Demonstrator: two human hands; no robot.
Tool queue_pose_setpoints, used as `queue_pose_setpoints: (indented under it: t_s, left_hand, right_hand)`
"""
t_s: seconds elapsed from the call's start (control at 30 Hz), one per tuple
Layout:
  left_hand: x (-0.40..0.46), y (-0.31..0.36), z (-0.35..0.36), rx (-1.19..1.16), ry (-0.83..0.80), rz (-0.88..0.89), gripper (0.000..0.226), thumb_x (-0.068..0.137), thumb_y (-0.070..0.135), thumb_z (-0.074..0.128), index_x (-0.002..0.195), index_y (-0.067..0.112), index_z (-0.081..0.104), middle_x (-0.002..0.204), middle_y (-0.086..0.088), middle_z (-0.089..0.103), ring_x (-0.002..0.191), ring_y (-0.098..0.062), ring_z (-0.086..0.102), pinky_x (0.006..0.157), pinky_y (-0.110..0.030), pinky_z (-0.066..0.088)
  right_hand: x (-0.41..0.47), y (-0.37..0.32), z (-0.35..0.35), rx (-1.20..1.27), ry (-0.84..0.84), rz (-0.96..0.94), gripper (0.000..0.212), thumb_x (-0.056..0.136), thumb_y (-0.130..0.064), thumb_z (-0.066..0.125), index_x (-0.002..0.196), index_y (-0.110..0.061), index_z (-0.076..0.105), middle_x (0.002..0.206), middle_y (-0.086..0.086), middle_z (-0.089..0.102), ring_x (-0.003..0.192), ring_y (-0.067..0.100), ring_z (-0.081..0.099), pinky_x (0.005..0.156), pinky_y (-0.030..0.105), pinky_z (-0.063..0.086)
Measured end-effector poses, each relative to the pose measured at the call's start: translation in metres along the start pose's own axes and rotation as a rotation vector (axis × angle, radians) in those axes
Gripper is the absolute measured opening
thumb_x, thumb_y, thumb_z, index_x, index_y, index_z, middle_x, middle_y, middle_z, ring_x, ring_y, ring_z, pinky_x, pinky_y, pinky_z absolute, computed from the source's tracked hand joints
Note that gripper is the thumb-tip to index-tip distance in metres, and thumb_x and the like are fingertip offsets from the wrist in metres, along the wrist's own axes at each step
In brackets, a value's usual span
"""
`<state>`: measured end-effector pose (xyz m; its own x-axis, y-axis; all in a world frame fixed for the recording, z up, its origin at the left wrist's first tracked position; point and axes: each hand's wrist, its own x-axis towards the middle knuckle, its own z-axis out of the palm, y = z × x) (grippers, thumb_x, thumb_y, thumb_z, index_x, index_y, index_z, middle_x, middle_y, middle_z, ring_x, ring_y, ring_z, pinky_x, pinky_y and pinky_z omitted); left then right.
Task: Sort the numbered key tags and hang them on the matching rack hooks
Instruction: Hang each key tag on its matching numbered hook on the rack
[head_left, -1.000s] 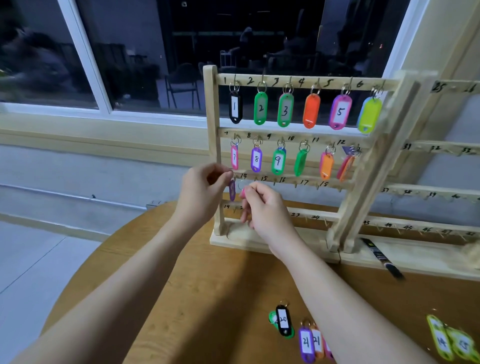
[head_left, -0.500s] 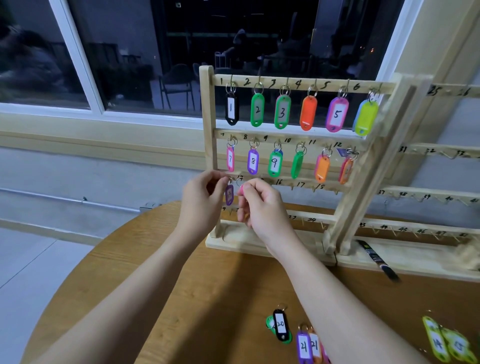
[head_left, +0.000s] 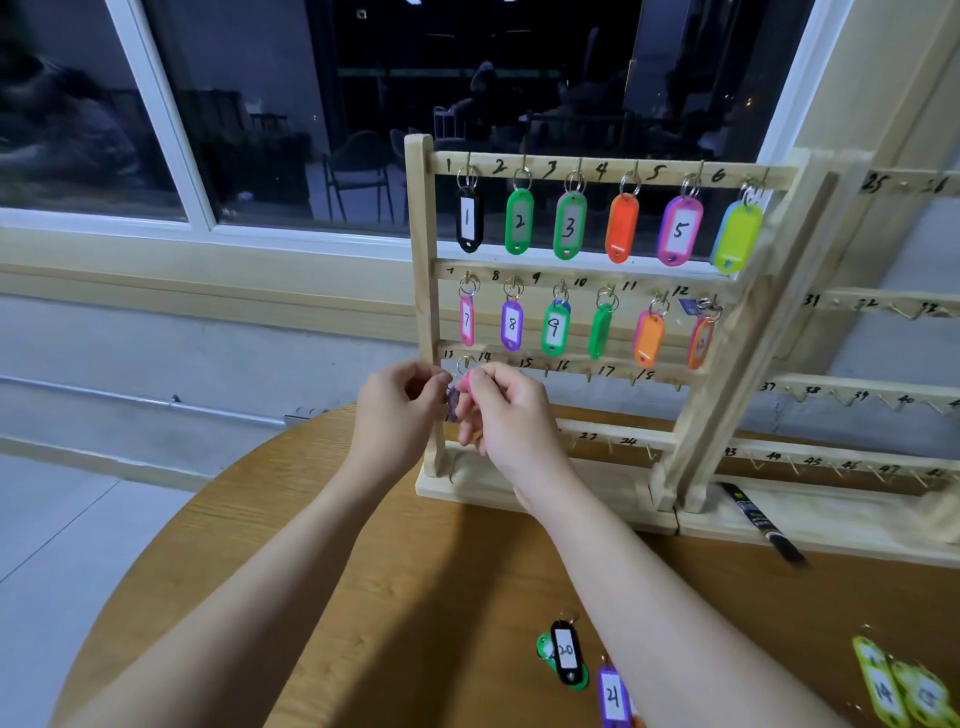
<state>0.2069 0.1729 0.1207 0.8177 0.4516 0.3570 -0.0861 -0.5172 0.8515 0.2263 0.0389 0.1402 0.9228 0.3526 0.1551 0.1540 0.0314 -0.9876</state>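
Both hands work at the rack's (head_left: 423, 312) third row by hook 13: the left hand (head_left: 397, 415) pinches a purple tag (head_left: 453, 404), the right hand (head_left: 506, 415) a pink tag (head_left: 471, 378), whose ring likely needs slipping onto its hook next.

Dim indoor light from above; both arms cast soft shadows on the tabletop (head_left: 322, 561). Dark window (head_left: 260, 104) shows faint reflections. Wide-angle bending at the edges; far-right corner blurs.
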Motion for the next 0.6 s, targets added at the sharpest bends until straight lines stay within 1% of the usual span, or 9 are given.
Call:
queue_pose_setpoints:
  t_s: [0.1, 0.17, 0.33, 0.43, 0.47, 0.53, 0.6]
  left_hand:
    - [-0.002, -0.002, -0.005, -0.037, 0.002, -0.016, 0.021, 0.099, 0.019, 0.060, 0.084, 0.012, 0.073, 0.074, -0.001, 0.073, 0.072, -0.015, 0.068, 0.067, -0.026, 0.050]
    - [-0.002, 0.003, -0.009, -0.076, 0.015, 0.002, 0.020, 0.099, 0.020, 0.061, 0.083, 0.013, 0.072, 0.074, -0.001, 0.073, 0.073, -0.014, 0.068, 0.071, -0.028, 0.051]
    - [0.003, 0.024, -0.010, 0.007, 0.007, 0.091, 0.025, 0.099, 0.022, 0.062, 0.075, 0.019, 0.067, 0.064, 0.007, 0.066, 0.057, 0.001, 0.056, 0.056, -0.013, 0.040]
    - [0.005, 0.026, -0.005, 0.030, -0.006, 0.082, 0.025, 0.098, 0.023, 0.063, 0.074, 0.021, 0.066, 0.064, 0.009, 0.065, 0.054, 0.005, 0.054, 0.053, -0.010, 0.037]
    - [0.006, 0.025, -0.004, 0.030, -0.011, 0.074, 0.024, 0.098, 0.023, 0.063, 0.075, 0.020, 0.067, 0.065, 0.008, 0.066, 0.054, 0.005, 0.055, 0.054, -0.011, 0.037]
    - [0.006, 0.022, -0.001, 0.040, -0.018, 0.058, 0.022, 0.098, 0.024, 0.063, 0.078, 0.016, 0.070, 0.067, 0.006, 0.068, 0.056, 0.002, 0.058, 0.057, -0.018, 0.043]
    - [0.005, 0.019, 0.001, 0.046, -0.012, 0.042, 0.022, 0.098, 0.024, 0.063, 0.081, 0.012, 0.071, 0.068, 0.004, 0.069, 0.061, -0.005, 0.062, 0.061, -0.025, 0.049]
  right_hand:
    - [0.000, 0.001, 0.004, 0.019, 0.017, 0.010, 0.026, 0.105, -0.014, 0.046, 0.093, 0.004, 0.062, 0.068, 0.003, 0.058, 0.051, 0.019, 0.052, 0.043, 0.018, 0.036]
    - [0.001, 0.002, 0.004, 0.033, 0.029, 0.004, 0.027, 0.105, -0.014, 0.046, 0.092, 0.004, 0.061, 0.068, 0.003, 0.058, 0.051, 0.020, 0.052, 0.043, 0.019, 0.036]
    - [-0.001, 0.008, 0.003, 0.001, 0.060, -0.014, 0.028, 0.106, -0.016, 0.046, 0.089, -0.001, 0.062, 0.069, 0.004, 0.058, 0.052, 0.024, 0.052, 0.044, 0.021, 0.037]
    - [-0.002, 0.010, 0.002, 0.012, 0.087, -0.019, 0.029, 0.106, -0.016, 0.046, 0.089, -0.001, 0.063, 0.069, 0.005, 0.057, 0.052, 0.025, 0.052, 0.046, 0.023, 0.037]
    - [-0.002, 0.010, 0.001, 0.023, 0.093, -0.021, 0.029, 0.106, -0.016, 0.045, 0.089, 0.000, 0.062, 0.069, 0.006, 0.057, 0.052, 0.025, 0.051, 0.046, 0.023, 0.037]
    - [-0.004, 0.009, -0.001, 0.048, 0.096, -0.028, 0.028, 0.106, -0.013, 0.045, 0.089, 0.002, 0.062, 0.070, 0.008, 0.056, 0.052, 0.026, 0.049, 0.044, 0.021, 0.036]
    - [-0.003, 0.010, -0.002, 0.048, 0.095, -0.037, 0.028, 0.105, -0.012, 0.044, 0.088, 0.002, 0.062, 0.070, 0.008, 0.055, 0.052, 0.026, 0.049, 0.043, 0.019, 0.034]
